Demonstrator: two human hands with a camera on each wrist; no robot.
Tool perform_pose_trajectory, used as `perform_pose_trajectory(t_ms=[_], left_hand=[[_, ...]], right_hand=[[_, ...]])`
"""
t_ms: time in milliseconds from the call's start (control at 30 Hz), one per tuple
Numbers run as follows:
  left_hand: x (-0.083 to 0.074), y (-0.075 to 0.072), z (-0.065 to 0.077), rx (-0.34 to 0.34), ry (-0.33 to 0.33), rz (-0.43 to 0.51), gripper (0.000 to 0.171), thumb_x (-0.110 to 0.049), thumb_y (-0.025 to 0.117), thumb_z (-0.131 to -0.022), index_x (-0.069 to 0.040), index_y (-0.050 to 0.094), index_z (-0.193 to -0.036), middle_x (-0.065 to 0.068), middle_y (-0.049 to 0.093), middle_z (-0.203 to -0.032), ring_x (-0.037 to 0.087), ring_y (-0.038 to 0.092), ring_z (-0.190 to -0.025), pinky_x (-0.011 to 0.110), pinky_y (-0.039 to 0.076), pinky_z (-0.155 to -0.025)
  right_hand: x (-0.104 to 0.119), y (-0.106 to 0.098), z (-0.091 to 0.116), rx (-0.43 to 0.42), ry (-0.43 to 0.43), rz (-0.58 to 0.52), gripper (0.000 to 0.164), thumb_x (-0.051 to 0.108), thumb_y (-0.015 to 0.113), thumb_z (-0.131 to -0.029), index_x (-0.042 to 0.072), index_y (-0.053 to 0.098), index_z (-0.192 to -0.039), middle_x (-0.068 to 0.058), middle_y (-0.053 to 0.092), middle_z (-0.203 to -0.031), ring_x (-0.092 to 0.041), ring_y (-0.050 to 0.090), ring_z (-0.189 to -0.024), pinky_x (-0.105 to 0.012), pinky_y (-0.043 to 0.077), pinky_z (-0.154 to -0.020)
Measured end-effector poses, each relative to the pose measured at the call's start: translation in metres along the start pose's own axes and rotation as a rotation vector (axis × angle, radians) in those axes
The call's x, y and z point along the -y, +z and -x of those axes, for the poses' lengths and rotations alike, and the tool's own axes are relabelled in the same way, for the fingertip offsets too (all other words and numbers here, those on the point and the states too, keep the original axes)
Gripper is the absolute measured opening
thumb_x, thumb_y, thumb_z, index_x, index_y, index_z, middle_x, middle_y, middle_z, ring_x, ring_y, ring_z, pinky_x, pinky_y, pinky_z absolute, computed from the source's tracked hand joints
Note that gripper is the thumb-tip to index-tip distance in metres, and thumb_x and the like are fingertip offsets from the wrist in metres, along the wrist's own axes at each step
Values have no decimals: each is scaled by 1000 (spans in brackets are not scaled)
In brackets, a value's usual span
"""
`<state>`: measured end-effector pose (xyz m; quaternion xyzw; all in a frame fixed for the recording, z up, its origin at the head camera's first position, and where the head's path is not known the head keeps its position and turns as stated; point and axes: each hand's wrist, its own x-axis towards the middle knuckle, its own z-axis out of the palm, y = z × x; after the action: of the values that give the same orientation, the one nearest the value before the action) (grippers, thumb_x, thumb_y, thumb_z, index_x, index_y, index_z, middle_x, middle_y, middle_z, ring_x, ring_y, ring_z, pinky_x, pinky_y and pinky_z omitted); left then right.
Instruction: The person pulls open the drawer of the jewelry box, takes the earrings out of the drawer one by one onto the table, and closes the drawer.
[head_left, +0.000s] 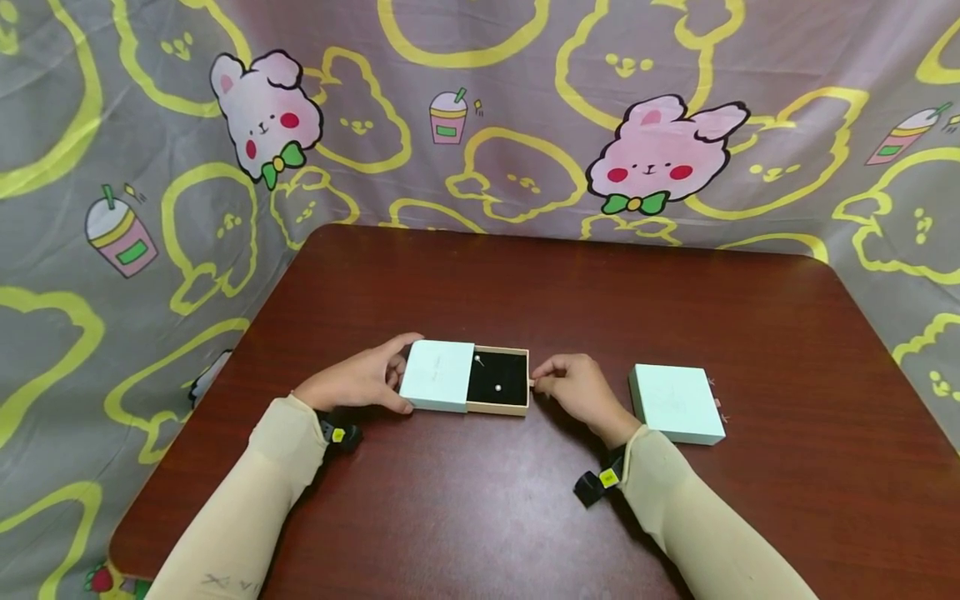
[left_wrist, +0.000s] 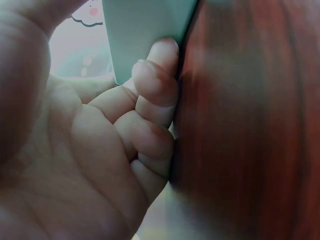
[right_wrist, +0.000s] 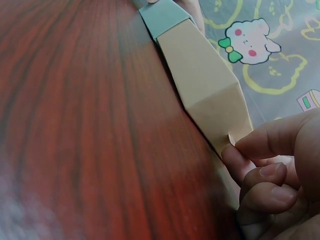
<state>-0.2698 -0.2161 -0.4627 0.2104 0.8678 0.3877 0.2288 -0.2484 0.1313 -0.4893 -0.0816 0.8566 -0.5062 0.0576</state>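
Note:
A pale mint jewelry box [head_left: 437, 375] lies on the table with its tan drawer [head_left: 497, 410] pulled partway out to the right. Inside the drawer, two pearl earrings [head_left: 498, 387] sit on a black pad. My left hand [head_left: 356, 379] grips the sleeve of the box from its left end, thumb on the near side and a finger on the far side. In the right wrist view, the thumb and index finger of my right hand [right_wrist: 270, 175] pinch a small pull tab [right_wrist: 231, 139] on the end of the drawer.
To the right of my right hand lies a second mint box [head_left: 675, 402], with a small tab and thin ends showing on its right side. The dark red wooden table [head_left: 480, 500] backs onto a patterned cloth [head_left: 510, 100].

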Motion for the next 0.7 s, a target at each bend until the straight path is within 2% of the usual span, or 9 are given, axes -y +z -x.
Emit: perform_pose_trajectory(t_ms=[700], left_hand=[[0, -1, 0, 5, -8, 4, 100, -20, 90, -69, -21, 27, -147, 9, 58, -84, 24, 52, -70, 34, 43, -58]], right_hand=[[0, -1, 0, -8, -2, 33, 9, 6, 68, -83, 10, 75, -86, 1, 68, -73, -16, 58, -64, -33, 46, -62]])
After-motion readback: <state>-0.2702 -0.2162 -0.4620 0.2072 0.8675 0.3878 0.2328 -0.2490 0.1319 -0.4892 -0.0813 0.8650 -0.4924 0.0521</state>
